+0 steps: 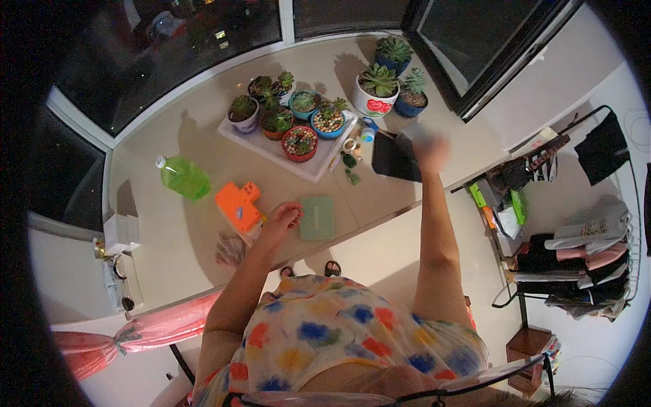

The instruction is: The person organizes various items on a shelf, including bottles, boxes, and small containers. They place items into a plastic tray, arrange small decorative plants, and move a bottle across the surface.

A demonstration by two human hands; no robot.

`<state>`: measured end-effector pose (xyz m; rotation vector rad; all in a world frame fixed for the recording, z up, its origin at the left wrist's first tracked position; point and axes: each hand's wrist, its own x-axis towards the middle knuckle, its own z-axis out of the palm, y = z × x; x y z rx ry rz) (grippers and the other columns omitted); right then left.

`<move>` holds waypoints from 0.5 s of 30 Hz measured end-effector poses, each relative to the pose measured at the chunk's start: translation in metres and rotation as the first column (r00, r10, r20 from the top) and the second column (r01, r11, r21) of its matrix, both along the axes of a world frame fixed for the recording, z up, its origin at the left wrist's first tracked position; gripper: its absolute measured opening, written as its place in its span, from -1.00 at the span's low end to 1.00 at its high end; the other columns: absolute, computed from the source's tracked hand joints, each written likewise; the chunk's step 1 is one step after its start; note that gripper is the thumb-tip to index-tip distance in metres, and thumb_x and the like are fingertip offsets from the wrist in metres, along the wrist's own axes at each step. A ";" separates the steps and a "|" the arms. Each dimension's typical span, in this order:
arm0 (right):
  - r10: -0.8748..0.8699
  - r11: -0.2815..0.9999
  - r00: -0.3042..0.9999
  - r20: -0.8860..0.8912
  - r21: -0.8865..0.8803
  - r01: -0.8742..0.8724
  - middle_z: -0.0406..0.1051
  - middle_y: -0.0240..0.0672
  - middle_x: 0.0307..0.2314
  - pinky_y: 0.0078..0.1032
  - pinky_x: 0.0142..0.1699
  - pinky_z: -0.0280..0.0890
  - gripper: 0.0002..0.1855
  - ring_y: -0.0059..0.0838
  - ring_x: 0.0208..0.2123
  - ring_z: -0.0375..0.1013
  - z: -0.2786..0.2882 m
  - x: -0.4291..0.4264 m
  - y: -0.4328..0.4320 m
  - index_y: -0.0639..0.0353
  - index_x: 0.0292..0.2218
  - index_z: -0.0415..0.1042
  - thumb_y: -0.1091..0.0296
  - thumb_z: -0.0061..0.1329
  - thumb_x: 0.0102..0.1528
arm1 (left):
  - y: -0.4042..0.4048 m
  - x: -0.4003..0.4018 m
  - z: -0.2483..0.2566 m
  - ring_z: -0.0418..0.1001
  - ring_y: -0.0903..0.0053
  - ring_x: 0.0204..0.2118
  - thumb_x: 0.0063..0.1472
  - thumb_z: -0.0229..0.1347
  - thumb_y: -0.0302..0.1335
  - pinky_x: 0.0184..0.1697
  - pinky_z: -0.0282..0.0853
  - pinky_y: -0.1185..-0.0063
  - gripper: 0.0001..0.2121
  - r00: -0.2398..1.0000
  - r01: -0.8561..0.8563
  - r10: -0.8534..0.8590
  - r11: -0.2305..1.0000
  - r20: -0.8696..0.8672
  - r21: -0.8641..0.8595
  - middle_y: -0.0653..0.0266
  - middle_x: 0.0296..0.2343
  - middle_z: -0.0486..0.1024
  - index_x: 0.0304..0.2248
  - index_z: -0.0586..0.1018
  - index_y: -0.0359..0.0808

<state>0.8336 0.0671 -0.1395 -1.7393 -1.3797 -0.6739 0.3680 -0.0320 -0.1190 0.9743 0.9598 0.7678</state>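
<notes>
My left hand [286,216], its fingers loosely curled and nothing visible in them, is at the left edge of a flat green box [317,219] that bears writing. Whether it touches the box is unclear. An orange plastic object [238,207] lies just left of this hand. Farther out on the right, my right hand [432,152] reaches over a black flat item [391,158]. A greyish thing [413,133] shows by its fingertips; blur hides whether the hand grips it.
Potted succulents [300,144] stand in a white tray [320,175], with more pots [376,94] behind. Small items [349,160] lie beside the tray. A bottle of green liquid [183,178] is on the left. An open window sash [473,56] juts in at the back right; clothes [585,254] hang right.
</notes>
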 end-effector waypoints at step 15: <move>0.430 0.829 0.470 -0.771 0.131 -0.544 0.23 -0.17 -0.18 -0.43 -0.01 0.14 -0.25 -0.40 -0.14 0.22 0.041 -0.147 -0.101 0.33 0.03 0.02 0.17 0.11 -0.04 | 0.018 0.060 0.027 0.33 0.60 -0.23 0.05 0.16 -0.31 -0.18 0.25 0.63 -0.50 0.990 0.123 -0.119 0.991 -0.081 0.050 0.35 -0.23 0.37 -0.04 0.27 -0.22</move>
